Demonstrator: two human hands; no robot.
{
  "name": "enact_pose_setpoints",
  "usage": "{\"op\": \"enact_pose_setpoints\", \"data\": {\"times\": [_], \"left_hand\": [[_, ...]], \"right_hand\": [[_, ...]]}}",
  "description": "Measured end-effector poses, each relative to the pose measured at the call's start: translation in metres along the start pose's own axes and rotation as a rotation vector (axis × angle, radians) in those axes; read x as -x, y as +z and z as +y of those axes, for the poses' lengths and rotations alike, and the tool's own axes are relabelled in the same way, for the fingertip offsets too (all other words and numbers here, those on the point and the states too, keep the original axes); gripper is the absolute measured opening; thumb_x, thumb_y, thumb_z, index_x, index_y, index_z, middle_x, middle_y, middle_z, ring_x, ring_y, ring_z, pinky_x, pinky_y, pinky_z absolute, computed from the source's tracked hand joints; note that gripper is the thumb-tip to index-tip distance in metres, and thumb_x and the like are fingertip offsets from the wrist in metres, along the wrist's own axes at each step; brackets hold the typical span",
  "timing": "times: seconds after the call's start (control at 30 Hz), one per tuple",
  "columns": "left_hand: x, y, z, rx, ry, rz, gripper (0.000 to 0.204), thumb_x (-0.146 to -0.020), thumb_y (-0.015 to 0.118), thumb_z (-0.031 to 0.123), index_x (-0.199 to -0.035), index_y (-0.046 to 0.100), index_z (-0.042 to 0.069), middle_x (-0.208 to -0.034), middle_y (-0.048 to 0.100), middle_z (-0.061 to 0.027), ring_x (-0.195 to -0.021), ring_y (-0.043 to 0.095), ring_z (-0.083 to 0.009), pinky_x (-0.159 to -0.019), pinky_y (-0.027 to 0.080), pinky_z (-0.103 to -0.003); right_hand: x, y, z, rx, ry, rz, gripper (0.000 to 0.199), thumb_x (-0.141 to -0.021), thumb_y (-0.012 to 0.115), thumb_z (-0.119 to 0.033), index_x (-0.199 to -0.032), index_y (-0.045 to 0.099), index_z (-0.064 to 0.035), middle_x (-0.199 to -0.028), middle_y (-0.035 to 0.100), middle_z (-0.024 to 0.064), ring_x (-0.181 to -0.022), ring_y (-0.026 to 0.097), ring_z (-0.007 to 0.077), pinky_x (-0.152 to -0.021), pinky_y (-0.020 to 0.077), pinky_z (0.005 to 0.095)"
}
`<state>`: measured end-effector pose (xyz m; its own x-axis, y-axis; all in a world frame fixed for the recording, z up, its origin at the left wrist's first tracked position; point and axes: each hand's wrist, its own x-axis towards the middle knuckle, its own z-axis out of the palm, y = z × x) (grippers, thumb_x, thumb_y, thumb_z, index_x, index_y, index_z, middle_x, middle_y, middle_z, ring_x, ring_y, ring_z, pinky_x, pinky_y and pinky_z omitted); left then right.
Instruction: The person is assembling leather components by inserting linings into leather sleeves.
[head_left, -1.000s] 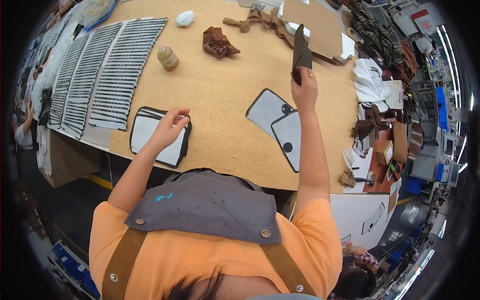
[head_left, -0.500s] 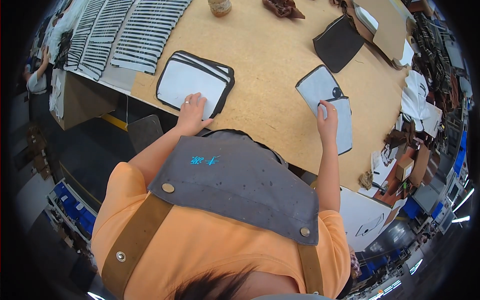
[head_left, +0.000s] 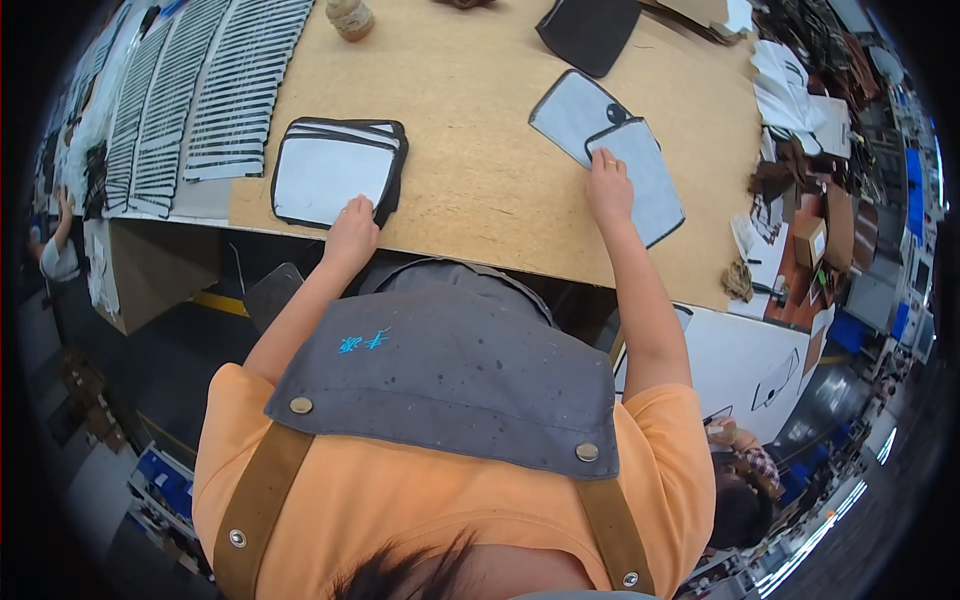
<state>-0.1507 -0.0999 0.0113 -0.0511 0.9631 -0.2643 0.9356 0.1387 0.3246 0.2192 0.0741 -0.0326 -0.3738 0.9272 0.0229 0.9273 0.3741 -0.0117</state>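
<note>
My left hand lies flat on the stacked panels at 10 o'clock; my right hand presses, fingers spread, the grey panel at 1 o'clock. Thin, floppy, light: I'd pinch an edge.

A person's left hand rests on a stack of panels (white, dark-edged); right hand presses a grey panel on the table.

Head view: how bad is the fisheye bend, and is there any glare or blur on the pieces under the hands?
Head view: strong bend, the table edge curves and a black rim rings the picture. Light is even and soft, with no glare on the grey panel under the right hand or the white-faced stack at the left hand. Centre is sharp; the cluttered right edge is squeezed and hard to read.
</note>
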Motion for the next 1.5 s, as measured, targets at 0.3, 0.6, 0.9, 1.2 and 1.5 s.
{"op": "enact_pose_setpoints", "data": {"times": [0.3, 0.6, 0.9, 1.2, 1.5], "left_hand": [[0.009, -0.063, -0.052, 0.521, -0.455, 0.531, 0.017, -0.086, 0.046, 0.011, -0.094, 0.054, -0.002, -0.072, 0.055, -0.0074, -0.065, 0.053, -0.0131, -0.059, 0.042, -0.027], [-0.019, -0.108, 0.102, 0.498, 0.202, 0.599, 0.015, -0.088, 0.050, 0.006, -0.098, 0.056, -0.002, -0.086, 0.059, -0.0109, -0.072, 0.057, -0.0169, -0.067, 0.046, -0.027], [-0.065, 0.047, 0.201, 0.423, 0.517, -0.388, 0.039, -0.085, 0.057, 0.023, -0.114, 0.052, -0.001, -0.107, 0.059, -0.0206, -0.093, 0.061, -0.0308, -0.079, 0.048, -0.036], [-0.152, 0.068, 0.205, -0.401, 0.780, -0.124, 0.052, -0.092, 0.041, 0.032, -0.138, 0.030, 0.011, -0.147, 0.024, -0.0062, -0.135, 0.022, -0.0304, -0.108, 0.019, -0.047], [-0.168, 0.057, 0.215, -0.306, 0.599, -0.201, 0.055, -0.093, 0.036, 0.038, -0.140, 0.028, 0.010, -0.147, 0.024, -0.0084, -0.135, 0.021, -0.0324, -0.109, 0.016, -0.046]], "right_hand": [[0.014, -0.020, 0.019, -0.107, 0.088, -0.073, 0.023, -0.077, 0.054, -0.006, -0.100, 0.054, -0.0025, -0.101, 0.056, 0.0113, -0.094, 0.056, 0.0274, -0.072, 0.0517, 0.0368], [0.069, -0.012, 0.031, -0.180, 0.082, 0.068, 0.024, -0.077, 0.056, -0.009, -0.100, 0.055, -0.0032, -0.103, 0.056, 0.0135, -0.094, 0.053, 0.0311, -0.077, 0.0472, 0.0391], [0.064, -0.003, 0.022, -0.019, 0.160, 0.073, 0.019, -0.074, 0.053, -0.007, -0.092, 0.056, -0.0018, -0.096, 0.056, 0.0117, -0.089, 0.054, 0.0256, -0.069, 0.0485, 0.0350], [0.085, -0.016, 0.035, -0.040, 0.433, 0.021, 0.018, -0.077, 0.050, -0.005, -0.095, 0.054, -0.0022, -0.099, 0.055, 0.0144, -0.094, 0.053, 0.0298, -0.075, 0.0477, 0.0384], [0.118, -0.113, 0.135, -0.260, 0.685, 0.686, 0.028, -0.081, 0.043, -0.005, -0.107, 0.053, 0.0028, -0.096, 0.057, 0.0239, -0.088, 0.055, 0.0395, -0.076, 0.0443, 0.0444]]}}
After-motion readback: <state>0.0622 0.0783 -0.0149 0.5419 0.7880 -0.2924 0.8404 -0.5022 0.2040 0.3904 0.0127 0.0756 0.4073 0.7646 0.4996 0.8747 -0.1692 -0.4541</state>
